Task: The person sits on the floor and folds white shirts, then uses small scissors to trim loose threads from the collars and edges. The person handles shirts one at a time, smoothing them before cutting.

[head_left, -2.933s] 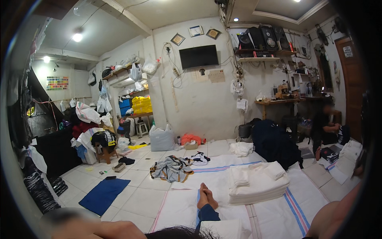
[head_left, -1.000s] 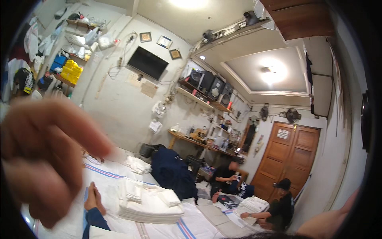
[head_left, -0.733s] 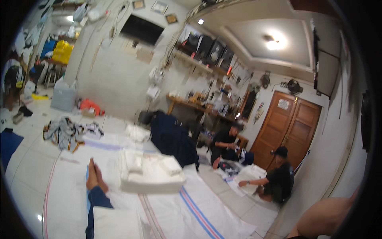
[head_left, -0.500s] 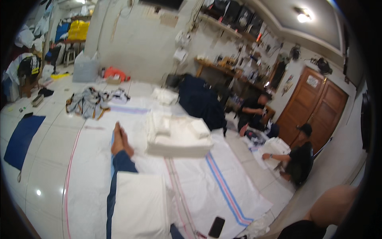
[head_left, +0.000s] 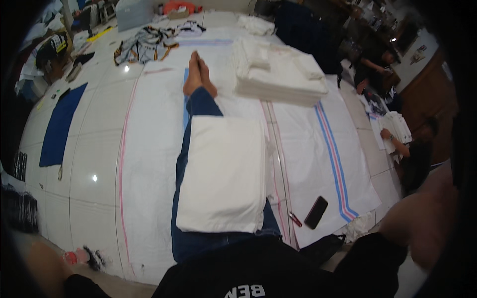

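Note:
Neither of my hands shows; only parts of my bare left arm (head_left: 42, 263) and bent right arm (head_left: 417, 223) appear at the lower corners. Across my outstretched legs in blue trousers (head_left: 181, 208) lies a folded white cloth (head_left: 223, 174), flat and smooth. Beyond it, to the right of my bare feet (head_left: 198, 79), stands a thick stack of folded white cloth (head_left: 278, 74). A dark phone (head_left: 316, 212) rests to the right of my lap, with a small red tool (head_left: 295, 219) beside it whose kind I cannot make out.
A white woven sheet (head_left: 149, 198) with coloured stripes covers the tiled floor. Crumpled grey clothing (head_left: 144, 45) lies past my feet, and a blue cloth (head_left: 62, 126) is on the left. At the right, a person (head_left: 417, 149) in dark clothes reaches toward white cloth (head_left: 396, 125); another person (head_left: 372, 64) sits farther back.
My view has tilted down and shifted left, so my lap and both arms show more fully. The folded cloth stays on my legs.

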Tool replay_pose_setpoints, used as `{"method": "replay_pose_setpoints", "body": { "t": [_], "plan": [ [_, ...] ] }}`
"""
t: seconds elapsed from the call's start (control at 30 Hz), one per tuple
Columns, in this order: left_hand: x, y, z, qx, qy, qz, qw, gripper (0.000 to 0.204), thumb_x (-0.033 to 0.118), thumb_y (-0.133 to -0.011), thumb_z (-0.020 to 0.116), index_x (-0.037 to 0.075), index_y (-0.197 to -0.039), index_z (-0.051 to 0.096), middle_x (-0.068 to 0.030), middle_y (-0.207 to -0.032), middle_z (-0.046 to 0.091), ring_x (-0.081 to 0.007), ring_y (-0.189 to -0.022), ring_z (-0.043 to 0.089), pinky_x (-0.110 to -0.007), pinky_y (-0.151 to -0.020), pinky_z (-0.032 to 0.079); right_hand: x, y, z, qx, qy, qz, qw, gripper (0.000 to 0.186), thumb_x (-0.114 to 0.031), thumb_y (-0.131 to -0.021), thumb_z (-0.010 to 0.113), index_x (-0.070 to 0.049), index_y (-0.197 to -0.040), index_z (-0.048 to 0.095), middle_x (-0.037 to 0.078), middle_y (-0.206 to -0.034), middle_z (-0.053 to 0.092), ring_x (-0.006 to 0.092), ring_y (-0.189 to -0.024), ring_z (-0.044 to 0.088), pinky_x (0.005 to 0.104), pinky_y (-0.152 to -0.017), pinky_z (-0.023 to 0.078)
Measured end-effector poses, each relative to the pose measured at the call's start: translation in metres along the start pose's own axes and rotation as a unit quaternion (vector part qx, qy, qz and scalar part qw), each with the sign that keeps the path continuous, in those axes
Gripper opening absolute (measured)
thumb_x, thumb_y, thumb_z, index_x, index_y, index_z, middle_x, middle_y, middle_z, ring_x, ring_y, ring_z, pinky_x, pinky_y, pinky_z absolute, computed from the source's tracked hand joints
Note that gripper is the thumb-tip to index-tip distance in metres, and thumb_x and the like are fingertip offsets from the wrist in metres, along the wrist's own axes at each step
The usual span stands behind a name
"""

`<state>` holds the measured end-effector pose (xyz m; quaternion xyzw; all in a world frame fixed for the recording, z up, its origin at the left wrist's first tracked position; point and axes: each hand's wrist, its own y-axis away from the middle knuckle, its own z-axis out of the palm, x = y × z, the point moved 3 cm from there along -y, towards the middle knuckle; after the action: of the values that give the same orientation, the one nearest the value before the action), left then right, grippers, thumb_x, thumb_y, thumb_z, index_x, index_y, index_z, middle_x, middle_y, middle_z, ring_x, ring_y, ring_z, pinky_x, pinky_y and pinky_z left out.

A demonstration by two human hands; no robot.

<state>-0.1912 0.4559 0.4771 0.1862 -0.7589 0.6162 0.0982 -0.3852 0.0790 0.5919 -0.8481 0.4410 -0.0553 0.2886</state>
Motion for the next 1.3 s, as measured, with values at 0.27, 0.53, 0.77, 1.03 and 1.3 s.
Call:
{"method": "replay_pose_setpoints", "body": {
  "t": [0.27,0.53,0.77,1.03,1.3],
  "plan": [
    [-0.004,0.126,-0.007,-0.099,-0.013,-0.213,0.972,0.08,0.06,-0.104,0.043,-0.008,-0.147,0.049,-0.0244,-0.144,0.057,-0.0349,-0.133,0.06,-0.047,-0.105,0.053,0.134,0.273,0.311,-0.231,0.049,0.529,0.815,0.041,-0.021,-0.089,0.078,-0.005,-0.126,0.068,0.017,-0.102,0.07,0.0321,-0.092,0.073,0.0427,-0.081,0.059],
    [-0.182,0.245,0.148,-0.218,-0.027,-0.59,0.777,0.074,0.046,-0.104,0.067,-0.004,-0.154,0.045,-0.0252,-0.137,0.063,-0.0287,-0.119,0.065,-0.036,-0.099,0.053,0.084,0.398,0.393,-0.282,0.136,0.485,0.817,0.027,-0.005,-0.083,0.065,-0.002,-0.111,0.065,0.018,-0.102,0.065,0.0392,-0.095,0.066,0.047,-0.079,0.056],
    [-0.171,0.262,0.151,-0.226,-0.042,-0.64,0.733,0.081,0.047,-0.103,0.069,-0.01,-0.153,0.042,-0.0274,-0.135,0.064,-0.0277,-0.125,0.064,-0.036,-0.105,0.051,0.091,0.406,0.397,-0.151,0.149,0.49,0.846,0.032,-0.002,-0.081,0.061,0.0,-0.113,0.063,0.02,-0.104,0.063,0.0398,-0.098,0.059,0.05,-0.088,0.05],
    [-0.124,0.281,0.123,-0.206,0.16,-0.692,0.673,0.065,0.029,-0.104,0.069,-0.007,-0.152,0.043,-0.0188,-0.145,0.061,-0.0237,-0.127,0.062,-0.036,-0.11,0.049,0.097,0.4,0.395,-0.113,0.145,0.499,0.847,0.026,-0.002,-0.079,0.063,0.001,-0.104,0.07,0.017,-0.095,0.066,0.0385,-0.085,0.063,0.048,-0.081,0.052],
    [-0.092,0.297,0.119,-0.133,0.243,-0.715,0.642,0.064,0.022,-0.103,0.071,-0.005,-0.153,0.043,-0.0158,-0.143,0.062,-0.0214,-0.127,0.061,-0.036,-0.109,0.05,0.172,0.318,0.409,0.382,-0.613,0.591,0.359,0.012,-0.018,-0.089,0.061,-0.007,-0.088,0.066,0.005,-0.085,0.062,0.0167,-0.062,0.057,0.0327,-0.052,0.043]
  ]
}}
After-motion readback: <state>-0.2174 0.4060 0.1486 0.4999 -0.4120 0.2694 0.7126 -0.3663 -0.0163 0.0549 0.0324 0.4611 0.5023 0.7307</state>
